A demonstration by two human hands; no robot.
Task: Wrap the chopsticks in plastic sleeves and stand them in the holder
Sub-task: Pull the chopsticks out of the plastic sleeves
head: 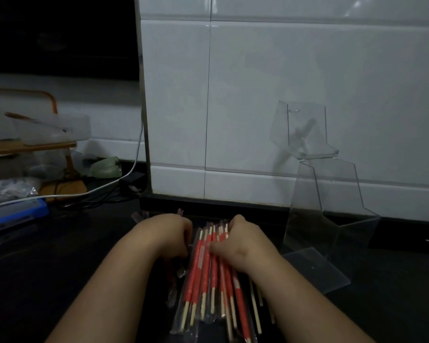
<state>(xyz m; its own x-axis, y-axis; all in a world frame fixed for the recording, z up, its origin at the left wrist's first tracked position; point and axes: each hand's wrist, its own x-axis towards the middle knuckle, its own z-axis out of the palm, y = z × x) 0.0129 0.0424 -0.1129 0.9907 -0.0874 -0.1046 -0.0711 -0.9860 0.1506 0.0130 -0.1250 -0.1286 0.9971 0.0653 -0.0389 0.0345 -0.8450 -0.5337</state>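
On the dark counter (60, 268) the chopsticks (203, 276) lie as a loose pile just near of the tiled wall. The right hand (243, 243) grips several with curled fingers and thumb, and the left hand (169, 237) curls at the pile's left edge, though I cannot tell what it holds. I think it is best to separate one pair, line up its tips and push it straight into a sleeve, so that the thin plastic does not wrinkle. The clear holder (315, 201) stands to the right against the wall and seems to have no chopsticks in it.
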